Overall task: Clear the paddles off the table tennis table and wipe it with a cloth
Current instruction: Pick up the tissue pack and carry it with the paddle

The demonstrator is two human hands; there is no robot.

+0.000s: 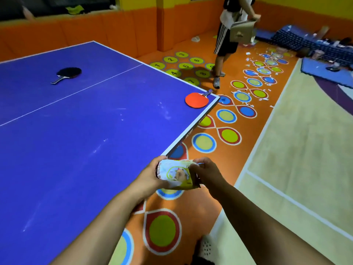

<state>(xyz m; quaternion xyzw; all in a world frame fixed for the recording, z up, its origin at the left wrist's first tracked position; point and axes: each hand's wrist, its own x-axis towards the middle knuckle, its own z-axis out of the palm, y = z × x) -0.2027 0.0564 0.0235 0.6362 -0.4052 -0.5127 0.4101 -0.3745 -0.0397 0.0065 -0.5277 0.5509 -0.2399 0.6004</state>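
- We judge the task barely begun: both paddles lie on the blue table tennis table (86, 140).
- The black paddle (67, 73) rests in the upper left of the frame, beyond the white centre line, with its handle pointing toward the lower left.
- The red paddle (196, 100) sits at the table's corner, right of centre in the frame, and its handle reaches the edge.
- Pale smudges and streaks show on the blue surface, so we take it that no wiping has been done.
- At lower centre, just off the table's edge, our left hand (150, 176) grips one end of a printed packet (177, 175), its fingers wrapped round it.
- Our right hand (206, 173) pinches the packet's other end with curled fingers, perhaps to open it.
- We see no loose cloth anywhere. The packet may hold wipes or tissues, but its print is too blurred for us to tell.
- What is left: take out something to wipe with, lift both paddles away, then wipe the top.
- The table's left side and near end run out of the frame, so more may lie there.
- A bystander (227, 39) at upper right is cut off at the top.
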